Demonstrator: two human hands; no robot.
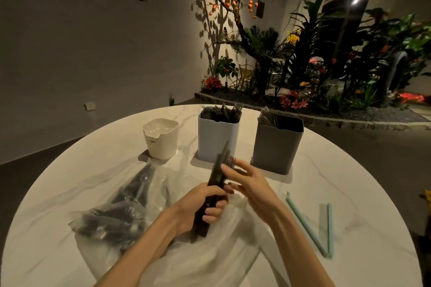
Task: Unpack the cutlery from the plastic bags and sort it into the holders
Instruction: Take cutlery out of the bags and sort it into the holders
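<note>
My left hand (205, 202) grips a bundle of black plastic cutlery (215, 179) by its lower part, the bundle tilted up toward the holders. My right hand (247, 184) touches the bundle's upper part, fingers spread and blurred by motion. A clear plastic bag (121, 214) with more black cutlery lies at the left. Another clear bag (210, 256) lies crumpled under my forearms. Three holders stand at the back: a small white one (161, 138), a pale blue one (218, 137) full of black forks, and a dark grey one (277, 144) with some cutlery inside.
The round white marble table (349, 182) carries two light blue sealing sticks (310, 226) at the right. Beyond the far edge are a dim wall and an indoor planter (303, 100) with plants and flowers.
</note>
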